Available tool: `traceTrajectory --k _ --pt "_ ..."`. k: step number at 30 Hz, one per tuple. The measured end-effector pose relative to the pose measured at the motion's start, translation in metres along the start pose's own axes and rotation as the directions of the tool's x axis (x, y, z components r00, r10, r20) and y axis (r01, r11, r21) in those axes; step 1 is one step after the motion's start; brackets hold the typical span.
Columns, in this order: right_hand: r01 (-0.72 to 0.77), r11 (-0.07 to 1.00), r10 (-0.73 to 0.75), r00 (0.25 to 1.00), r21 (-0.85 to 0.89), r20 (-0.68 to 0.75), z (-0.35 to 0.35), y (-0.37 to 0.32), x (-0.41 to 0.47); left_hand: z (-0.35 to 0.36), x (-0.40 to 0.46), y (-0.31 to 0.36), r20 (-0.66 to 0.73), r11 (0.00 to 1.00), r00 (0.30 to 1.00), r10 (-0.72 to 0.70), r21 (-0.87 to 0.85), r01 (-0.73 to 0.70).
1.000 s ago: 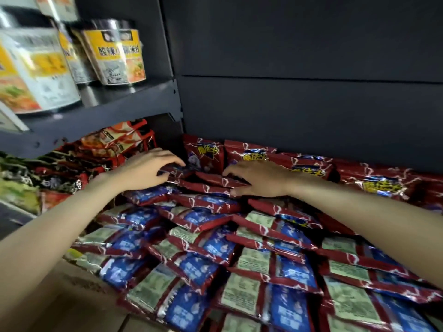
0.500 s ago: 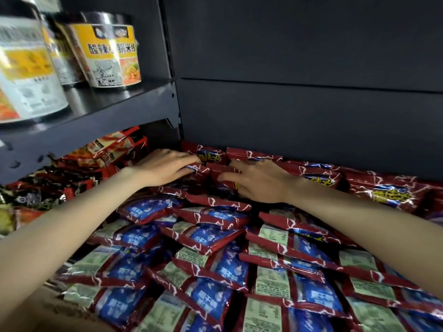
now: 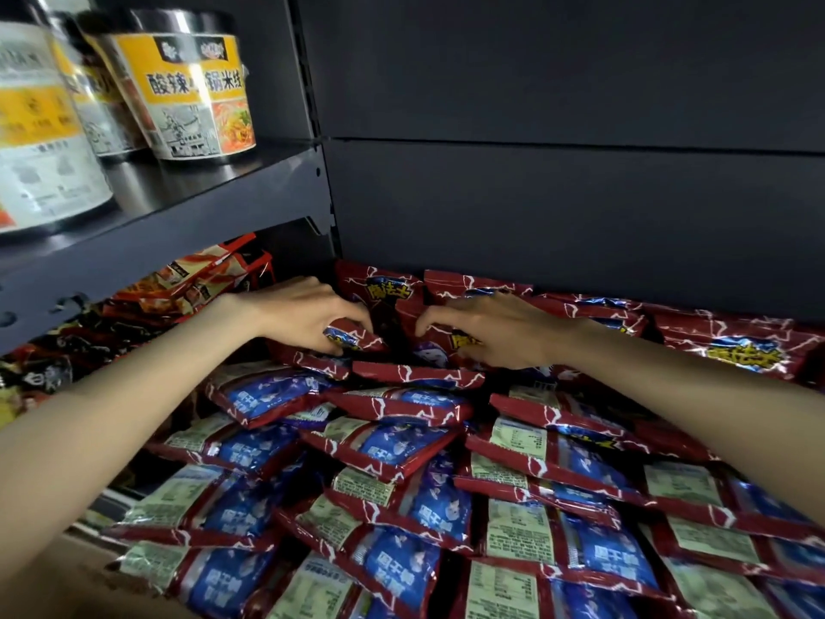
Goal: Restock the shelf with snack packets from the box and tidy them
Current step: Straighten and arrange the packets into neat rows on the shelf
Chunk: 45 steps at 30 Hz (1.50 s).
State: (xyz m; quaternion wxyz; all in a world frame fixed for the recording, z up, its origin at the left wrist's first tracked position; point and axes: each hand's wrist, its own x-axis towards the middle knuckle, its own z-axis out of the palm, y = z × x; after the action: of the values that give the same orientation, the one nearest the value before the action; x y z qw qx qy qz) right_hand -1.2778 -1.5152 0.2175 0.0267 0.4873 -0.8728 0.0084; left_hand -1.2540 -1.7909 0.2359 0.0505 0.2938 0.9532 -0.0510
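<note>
Both hands reached to the back row. The left hand point(image 3: 299, 317) pinched a red packet point(image 3: 352, 339) and the right hand point(image 3: 491, 330) gripped another packet point(image 3: 439, 350), probably to stand them upright.

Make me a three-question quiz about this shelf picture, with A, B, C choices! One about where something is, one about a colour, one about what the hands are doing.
1. Where are the noodle tubs?
A. on the shelf above the packets
B. among the packets
C. in a hand

2. The snack packets are mostly:
A. green and white
B. red and blue
C. black and gold

3. The left hand and right hand are:
A. hanging idle
B. gripping packets
C. holding a tub

Answers: 1 A, they stand on the upper-left shelf. 2 B, red wrappers with blue panels. 3 B, fingers curl round back-row packets.
</note>
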Motion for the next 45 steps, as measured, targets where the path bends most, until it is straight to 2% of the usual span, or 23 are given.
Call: traceTrajectory --k 5,9,10,12,14,16,18,23,27,29,31,32,34,37,40,45 --pt "-0.038 0.999 0.037 0.999 0.039 0.016 -0.006 0.004 -0.001 -0.003 0.012 -0.005 0.028 1.000 1.000 -0.010 0.006 0.009" --pt "-0.142 0.990 0.142 0.990 -0.003 0.019 -0.013 0.013 0.006 0.002 0.038 -0.005 0.039 0.995 0.997 -0.074 -0.065 0.076" --pt "-0.156 0.987 0.156 0.988 -0.050 0.003 -0.014 0.013 0.009 0.003 0.044 -0.006 -0.005 0.995 0.996 -0.090 -0.045 0.090" --pt "-0.137 0.965 0.129 0.990 -0.222 -0.050 -0.014 0.013 0.013 0.003 0.050 -0.008 -0.158 0.987 0.985 -0.070 0.132 0.091" --pt "-0.112 0.926 0.083 0.992 -0.360 -0.096 -0.012 0.013 0.016 0.009 0.051 -0.013 -0.339 0.956 0.940 0.049 0.287 0.054" --pt "-0.121 0.922 0.092 0.991 -0.369 -0.094 -0.011 0.016 0.014 0.020 0.049 -0.020 -0.423 0.927 0.884 0.197 0.373 -0.028" --pt "-0.122 0.931 0.099 0.991 -0.344 -0.085 -0.009 0.017 0.012 0.028 0.048 -0.024 -0.400 0.912 0.882 0.249 0.402 -0.075" --pt "-0.090 0.957 0.079 0.996 -0.277 -0.052 -0.006 0.014 0.012 0.027 0.059 -0.026 -0.296 0.943 0.925 0.238 0.299 -0.147" --pt "-0.116 0.956 0.100 0.992 -0.271 -0.070 -0.009 0.016 0.009 0.024 0.064 -0.033 -0.326 0.941 0.910 0.256 0.300 -0.157" --pt "-0.127 0.945 0.106 0.991 -0.300 -0.085 -0.010 0.017 0.008 0.027 0.061 -0.038 -0.432 0.937 0.858 0.277 0.318 -0.142" --pt "-0.099 0.924 0.052 0.989 -0.369 -0.137 -0.008 0.017 0.008 0.032 0.059 -0.040 -0.557 0.898 0.755 0.346 0.430 -0.094" --pt "-0.087 0.913 0.022 0.986 -0.398 -0.164 -0.007 0.017 0.008 0.035 0.058 -0.039 -0.593 0.874 0.710 0.379 0.482 -0.064" --pt "-0.082 0.911 0.016 0.987 -0.404 -0.162 -0.007 0.016 0.008 0.038 0.057 -0.037 -0.612 0.841 0.677 0.409 0.540 -0.021" --pt "-0.091 0.968 0.055 0.987 -0.235 -0.152 -0.009 0.015 0.006 0.044 0.057 -0.035 -0.537 0.793 0.703 0.467 0.606 -0.063" --pt "-0.084 0.985 0.056 0.983 -0.154 -0.177 -0.011 0.020 0.009 0.056 0.057 -0.042 -0.442 0.781 0.768 0.464 0.613 -0.119" --pt "-0.078 0.947 0.011 0.977 -0.312 -0.213 -0.006 0.028 0.015 0.056 0.066 -0.047 -0.418 0.836 0.854 0.308 0.547 -0.034"
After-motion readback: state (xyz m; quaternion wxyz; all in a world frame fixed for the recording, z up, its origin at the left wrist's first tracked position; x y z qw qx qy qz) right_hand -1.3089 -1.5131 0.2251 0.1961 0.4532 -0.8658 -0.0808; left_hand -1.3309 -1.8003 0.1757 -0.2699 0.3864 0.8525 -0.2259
